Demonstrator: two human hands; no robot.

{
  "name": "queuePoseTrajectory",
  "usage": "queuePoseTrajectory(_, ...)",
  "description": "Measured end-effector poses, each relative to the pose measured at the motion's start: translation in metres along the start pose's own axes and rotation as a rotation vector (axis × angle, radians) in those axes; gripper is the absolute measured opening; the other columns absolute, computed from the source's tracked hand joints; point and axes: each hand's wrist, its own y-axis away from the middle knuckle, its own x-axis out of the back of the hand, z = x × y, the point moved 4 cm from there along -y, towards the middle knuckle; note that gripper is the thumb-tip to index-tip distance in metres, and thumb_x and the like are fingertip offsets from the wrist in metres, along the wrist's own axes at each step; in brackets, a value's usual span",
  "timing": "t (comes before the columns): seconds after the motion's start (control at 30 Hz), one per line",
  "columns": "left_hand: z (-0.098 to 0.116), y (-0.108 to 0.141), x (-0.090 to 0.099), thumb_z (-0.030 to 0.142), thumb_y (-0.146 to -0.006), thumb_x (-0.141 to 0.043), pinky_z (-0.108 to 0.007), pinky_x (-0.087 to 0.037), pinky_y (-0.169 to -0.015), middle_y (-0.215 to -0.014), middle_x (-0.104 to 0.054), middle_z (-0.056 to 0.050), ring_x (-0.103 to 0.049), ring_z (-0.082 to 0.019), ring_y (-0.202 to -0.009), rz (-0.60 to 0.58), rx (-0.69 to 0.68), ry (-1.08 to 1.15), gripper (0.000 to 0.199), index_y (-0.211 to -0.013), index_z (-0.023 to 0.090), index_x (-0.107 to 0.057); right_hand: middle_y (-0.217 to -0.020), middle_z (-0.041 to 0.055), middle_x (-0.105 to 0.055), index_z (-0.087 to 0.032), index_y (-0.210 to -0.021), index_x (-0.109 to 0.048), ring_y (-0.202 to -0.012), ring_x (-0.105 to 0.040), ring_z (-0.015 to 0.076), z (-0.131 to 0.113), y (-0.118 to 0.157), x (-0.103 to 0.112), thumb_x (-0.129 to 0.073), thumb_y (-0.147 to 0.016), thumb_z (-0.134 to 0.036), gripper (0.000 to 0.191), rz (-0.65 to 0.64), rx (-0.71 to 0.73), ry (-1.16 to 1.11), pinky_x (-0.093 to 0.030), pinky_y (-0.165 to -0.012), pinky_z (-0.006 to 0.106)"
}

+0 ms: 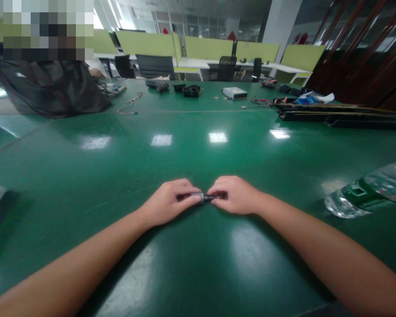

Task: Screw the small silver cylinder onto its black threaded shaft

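Low over the green table (185,158), my two hands meet around one slim object. My left hand (168,200) is closed, thumb and fingers pinching a small silver cylindrical piece (202,197). From its right end a thin dark shaft (208,198) runs across to my right hand (234,194), which pinches it between thumb and fingertips. Both ends are covered by my fingers, and the object is too small and blurred to tell its exact kind.
A clear plastic bottle with a green label (366,191) lies at the right. Long dark strips (343,115) are stacked at the back right. A dark bag (53,88) stands back left. Along the far edge are a white box (234,92), black parts (191,91) and a cable (128,103).
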Motion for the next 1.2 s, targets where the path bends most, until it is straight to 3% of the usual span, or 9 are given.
queuePoseTrajectory(0.33,-0.0011,0.0005,-0.0011,0.041,-0.098,-0.059,-0.026,-0.052,-0.078,-0.094,-0.073,-0.004,-0.067,-0.017,-0.085,0.024,-0.012,-0.014,0.028,-0.110,0.025,-0.079,-0.095,0.0064,-0.072,-0.019,-0.100,-0.073,-0.091,-0.062,0.0181,-0.0023,-0.0004,-0.0002,-0.068,-0.088,-0.026,0.015,0.051,0.066,0.002,-0.048,-0.083,0.030)
queuePoseTrajectory(0.77,-0.0016,0.0005,-0.0009,0.039,-0.096,-0.062,-0.024,-0.050,-0.078,-0.094,-0.072,-0.002,-0.067,-0.015,-0.085,0.013,-0.002,-0.020,0.025,-0.111,0.026,-0.078,-0.084,0.0045,-0.070,-0.017,-0.090,-0.071,-0.082,-0.061,0.0173,-0.0034,-0.0007,0.0023,-0.068,-0.083,-0.019,0.008,0.047,0.075,0.021,-0.047,-0.077,0.029)
queuePoseTrajectory(1.2,-0.0014,0.0006,-0.0013,0.038,-0.096,-0.063,-0.024,-0.050,-0.078,-0.093,-0.072,-0.002,-0.067,-0.015,-0.085,0.013,-0.004,-0.030,0.024,-0.110,0.025,-0.079,-0.081,0.0036,-0.070,-0.017,-0.086,-0.072,-0.078,-0.061,0.0163,-0.0011,0.0004,0.0021,-0.071,-0.082,-0.023,0.008,0.045,0.044,0.027,-0.046,-0.075,0.028)
